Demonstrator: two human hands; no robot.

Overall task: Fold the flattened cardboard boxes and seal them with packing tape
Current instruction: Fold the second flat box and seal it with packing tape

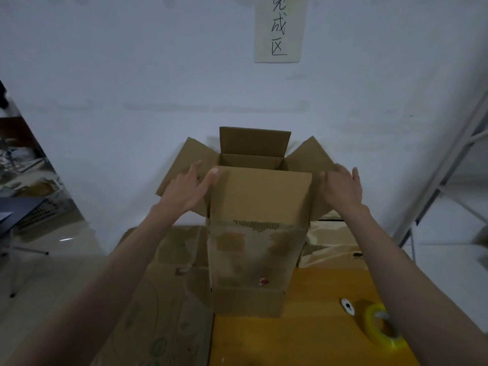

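A brown cardboard box (253,249) stands upright on the table (311,336), its top open. Its far flap stands up, the two side flaps splay outward, and the near flap is folded over the opening. My left hand (188,187) lies on the left side flap with straight fingers, its thumb touching the near flap's corner. My right hand (342,187) presses flat against the right side flap. A yellow roll of packing tape (380,330) lies on the table at the lower right, beside my right forearm.
Flattened cardboard (163,307) covers the table's left half, and more lies behind the box at the right (332,247). A small white object (348,306) sits near the tape. The white wall with a paper sign (278,27) is close behind. A metal frame (443,175) stands at right.
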